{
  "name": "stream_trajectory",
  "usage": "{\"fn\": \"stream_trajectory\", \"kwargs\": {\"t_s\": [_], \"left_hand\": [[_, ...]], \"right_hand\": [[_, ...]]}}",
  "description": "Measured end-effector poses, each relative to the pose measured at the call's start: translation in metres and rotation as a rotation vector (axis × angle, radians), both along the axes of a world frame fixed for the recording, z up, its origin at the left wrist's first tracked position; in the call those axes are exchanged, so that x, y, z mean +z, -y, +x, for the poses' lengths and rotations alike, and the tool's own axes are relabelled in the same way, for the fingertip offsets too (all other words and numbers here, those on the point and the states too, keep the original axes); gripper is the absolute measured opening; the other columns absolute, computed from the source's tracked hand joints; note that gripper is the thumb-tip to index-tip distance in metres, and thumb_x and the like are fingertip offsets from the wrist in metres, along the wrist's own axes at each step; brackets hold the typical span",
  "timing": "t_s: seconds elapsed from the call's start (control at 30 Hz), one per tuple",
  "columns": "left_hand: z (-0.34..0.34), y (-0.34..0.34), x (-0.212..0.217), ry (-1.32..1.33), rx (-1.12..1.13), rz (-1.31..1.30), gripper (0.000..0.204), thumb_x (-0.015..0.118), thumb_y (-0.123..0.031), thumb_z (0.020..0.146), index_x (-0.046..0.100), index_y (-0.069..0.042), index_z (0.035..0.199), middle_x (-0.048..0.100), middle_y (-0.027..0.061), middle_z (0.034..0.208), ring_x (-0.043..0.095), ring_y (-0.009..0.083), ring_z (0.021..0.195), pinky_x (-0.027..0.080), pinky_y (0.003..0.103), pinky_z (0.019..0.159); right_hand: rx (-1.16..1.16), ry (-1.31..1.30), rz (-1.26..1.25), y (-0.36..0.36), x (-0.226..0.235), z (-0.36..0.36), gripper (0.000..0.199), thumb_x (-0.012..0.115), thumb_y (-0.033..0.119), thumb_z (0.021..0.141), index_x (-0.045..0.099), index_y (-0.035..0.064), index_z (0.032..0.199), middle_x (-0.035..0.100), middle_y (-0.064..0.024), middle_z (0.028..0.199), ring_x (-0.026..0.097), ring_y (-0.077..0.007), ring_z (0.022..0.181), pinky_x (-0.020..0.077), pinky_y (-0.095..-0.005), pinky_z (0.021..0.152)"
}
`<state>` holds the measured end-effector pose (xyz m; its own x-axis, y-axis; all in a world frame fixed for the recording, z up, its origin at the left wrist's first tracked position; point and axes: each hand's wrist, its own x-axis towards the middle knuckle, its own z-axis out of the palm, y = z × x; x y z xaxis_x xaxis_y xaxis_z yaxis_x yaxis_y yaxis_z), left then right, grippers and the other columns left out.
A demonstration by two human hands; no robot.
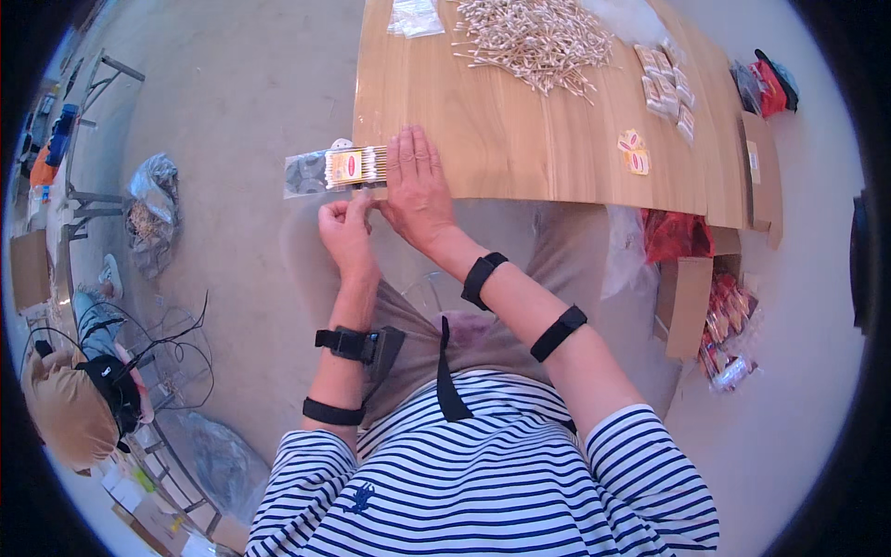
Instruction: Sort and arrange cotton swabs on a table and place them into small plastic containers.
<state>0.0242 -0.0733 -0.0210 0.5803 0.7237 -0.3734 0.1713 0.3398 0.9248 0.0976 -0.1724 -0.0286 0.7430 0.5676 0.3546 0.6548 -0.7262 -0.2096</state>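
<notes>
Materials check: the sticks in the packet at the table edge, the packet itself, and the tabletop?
Sticks: look like pale wood or bamboo with white, likely cotton, tips; too small to be sure. Packet: clear glossy plastic film, see-through and glinting, with a yellow-red label. Tabletop: light wood or wood-look laminate, with visible grain lines and a smooth satin sheen. The right hand presses flat beside the packet.

We see a light wooden worktop (520, 139) filling the upper centre of the frame. On it lie a heap of cotton swabs (534, 37) at the top, a clear bag (415, 17) to their left, small filled packets (666, 82) toward the upper right, two red-and-yellow labels (634, 152) below those, and a swab packet (345, 169) overhanging its near left corner.
</notes>
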Motion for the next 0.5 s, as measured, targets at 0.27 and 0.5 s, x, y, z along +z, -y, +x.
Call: {"fn": "stream_trajectory", "kwargs": {"t_s": [0.27,0.5], "left_hand": [[-0.016,-0.015,-0.003,0.075,0.008,-0.078,0.015,0.067,-0.009,0.094,0.053,-0.007,0.092,0.053,-0.0009,0.070,0.047,0.0065,0.055,0.037,0.022,0.050],[-0.018,-0.016,0.002,0.058,0.047,-0.063,0.013,0.066,-0.008,0.094,0.054,-0.007,0.091,0.054,-0.0012,0.072,0.049,0.0068,0.059,0.039,0.023,0.052]], "right_hand": [[0.010,-0.057,-0.029,-0.001,0.008,-0.002,0.106,0.085,0.040,0.069,0.035,-0.0117,0.147,0.034,-0.0310,0.154,0.028,-0.0449,0.148,0.0227,-0.0506,0.124],[-0.001,-0.033,0.030,-0.002,0.001,-0.002,0.105,0.087,0.036,0.066,0.037,-0.0102,0.146,0.035,-0.0293,0.155,0.029,-0.0436,0.148,0.0256,-0.0508,0.122]]}}
